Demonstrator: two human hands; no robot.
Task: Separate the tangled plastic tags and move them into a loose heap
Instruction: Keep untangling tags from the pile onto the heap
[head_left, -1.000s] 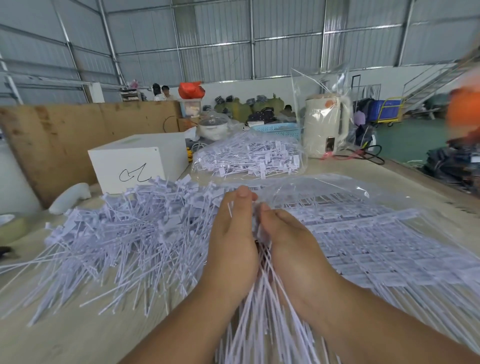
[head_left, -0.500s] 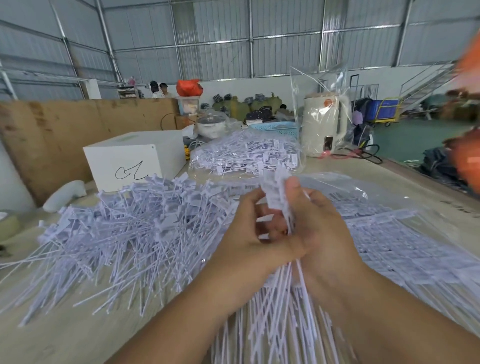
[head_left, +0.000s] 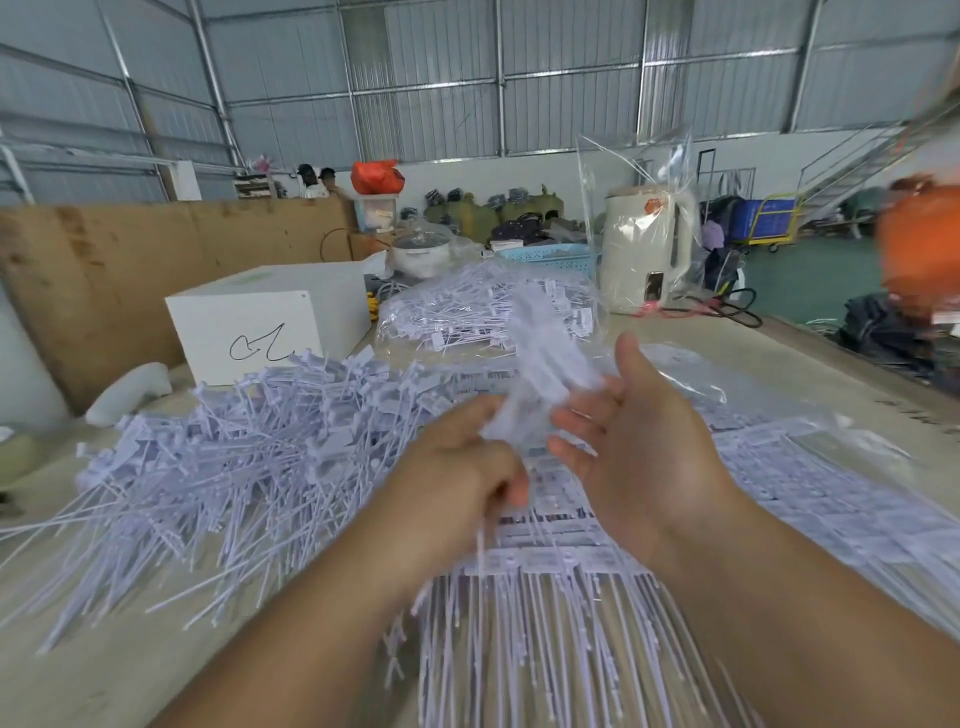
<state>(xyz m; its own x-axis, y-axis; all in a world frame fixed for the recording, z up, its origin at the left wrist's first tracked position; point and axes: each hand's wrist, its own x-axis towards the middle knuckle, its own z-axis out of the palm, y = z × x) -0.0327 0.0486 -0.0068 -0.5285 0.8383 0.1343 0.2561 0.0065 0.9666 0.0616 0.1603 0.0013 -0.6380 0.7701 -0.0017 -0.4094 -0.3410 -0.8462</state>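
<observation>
Pale wood makes up the table (head_left: 130, 670), and across its left half sprawls the loose heap (head_left: 228, 467) of white plastic tags. Flat sheets of joined tags (head_left: 810, 499) cover the right side toward the near edge. A bagged bundle (head_left: 467, 317) sits at the far edge beside a white box (head_left: 270, 322). Over the middle, the right hand (head_left: 639, 447) hangs with fingers spread and relaxed, just beside a blurred clump of tags (head_left: 540, 374) (too smeared to judge contact). The left hand (head_left: 457, 478) curls round the clump's lower end.
</observation>
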